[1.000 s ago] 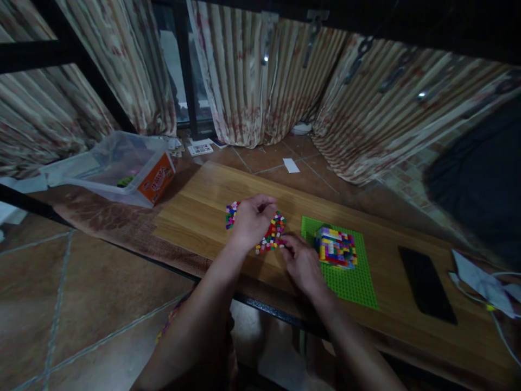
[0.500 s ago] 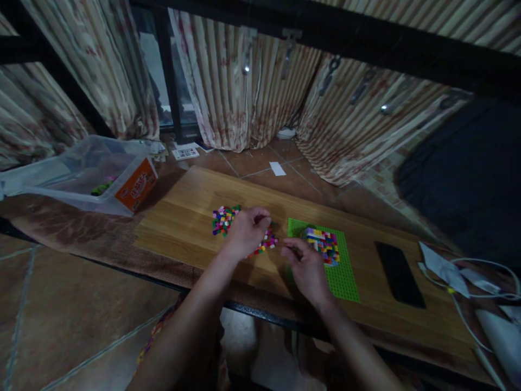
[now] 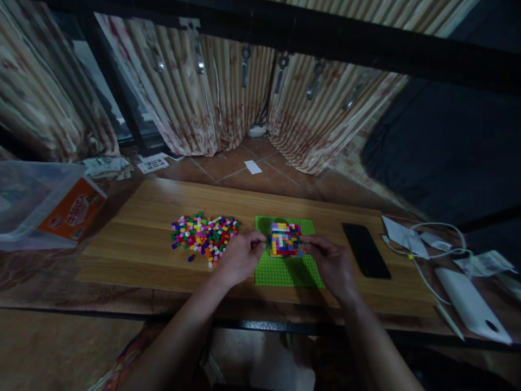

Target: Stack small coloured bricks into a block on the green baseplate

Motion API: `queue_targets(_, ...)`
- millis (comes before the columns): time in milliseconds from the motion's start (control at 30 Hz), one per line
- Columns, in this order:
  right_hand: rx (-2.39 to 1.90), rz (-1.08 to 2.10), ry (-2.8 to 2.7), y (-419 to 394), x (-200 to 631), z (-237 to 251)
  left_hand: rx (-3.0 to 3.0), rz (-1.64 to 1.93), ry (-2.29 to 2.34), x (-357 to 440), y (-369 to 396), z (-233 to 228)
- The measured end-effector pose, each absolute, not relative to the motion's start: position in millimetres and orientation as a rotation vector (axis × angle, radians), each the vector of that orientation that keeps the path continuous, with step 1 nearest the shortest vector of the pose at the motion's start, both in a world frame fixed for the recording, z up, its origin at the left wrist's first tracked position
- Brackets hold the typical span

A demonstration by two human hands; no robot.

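A block of multicoloured toy bricks (image 3: pixel 285 239) stands on a green studded baseplate (image 3: pixel 272 271). At its left side is my left hand (image 3: pixel 240 258), thumb and forefinger drawn together in a pinch; whatever may be between them is too small to make out. My right hand (image 3: pixel 331 266) reaches in from the right with its fingertips pinched at the block's right edge. Something small and dark green shows by those fingertips, but I cannot tell whether it is held or part of the block. A loose pile of small bricks (image 3: pixel 203 233) lies left of the baseplate.
The wooden board (image 3: pixel 134 233) carries all this, with a black phone (image 3: pixel 365 250) to the right. Beyond lie a white cable (image 3: pixel 437 225) and a white power bank (image 3: pixel 472 307). A clear plastic box (image 3: pixel 36 201) with an orange label stands at the left.
Both hands have moved from the brick pile and the baseplate's left edge to the two sides of the brick block. The view has swung right, uncovering the whole pile.
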State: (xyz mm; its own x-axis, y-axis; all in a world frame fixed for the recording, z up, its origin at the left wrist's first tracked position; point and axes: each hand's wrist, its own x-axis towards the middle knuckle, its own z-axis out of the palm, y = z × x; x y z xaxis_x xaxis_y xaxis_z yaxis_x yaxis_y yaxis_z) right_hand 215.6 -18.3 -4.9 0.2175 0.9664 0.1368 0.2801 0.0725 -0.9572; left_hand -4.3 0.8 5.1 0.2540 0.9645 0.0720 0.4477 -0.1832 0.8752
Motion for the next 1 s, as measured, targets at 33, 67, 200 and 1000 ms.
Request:
queue_targets(33, -1.421, 0.802, -1.293, -17.7, 217.9, -7.2, 1.775, 0.849, 1.309, -0.9, 0.6, 4.6)
queue_targets(67, -1.424, 0.786, -1.315, -17.1, 219.3, -9.5, 1.786, 0.843, 1.321, 2.2, 0.6, 3.9)
queue_targets(200, -1.494, 0.666, -1.425, -15.6, 217.8, -14.1, 1.827, 0.821, 1.349, 10.7, 1.5, 0.9)
queue_targets(1000, -1.523, 0.112, -1.945, -11.0, 204.3, -13.1, 2.003, 0.652, 1.468, 8.8, 1.5, 1.0)
